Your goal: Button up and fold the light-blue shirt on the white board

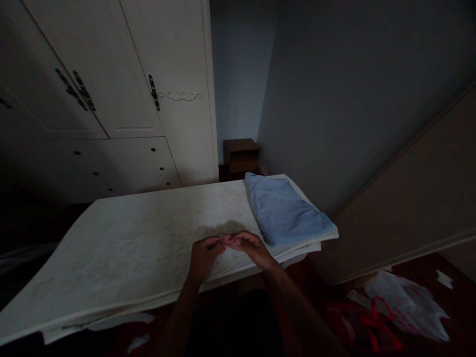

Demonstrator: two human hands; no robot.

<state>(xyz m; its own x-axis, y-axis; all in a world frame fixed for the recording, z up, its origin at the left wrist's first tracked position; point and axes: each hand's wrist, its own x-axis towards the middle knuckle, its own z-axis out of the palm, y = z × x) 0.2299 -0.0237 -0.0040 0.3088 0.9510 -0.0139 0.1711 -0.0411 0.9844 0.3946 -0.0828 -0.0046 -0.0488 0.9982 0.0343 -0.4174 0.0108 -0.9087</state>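
My left hand [204, 254] and my right hand [253, 248] meet over the near side of a long, pale surface [148, 233] with faint blotchy marks. Both hands have their fingers pinched together at the tips. Between the fingertips shows a small pinkish thing [226, 240], too small and dim to name. A blue folded cloth [284, 210] lies flat at the right end of the surface, just beyond my right hand. Beneath my hands a soft shadow falls on the pale top.
A white wardrobe [189, 134] with dark handles stands along the far side. A small brown nightstand [241, 154] sits in the corner by the grey wall [334, 99]. On the red floor at right lie a clear plastic bag [412, 302] and a red strap [383, 307].
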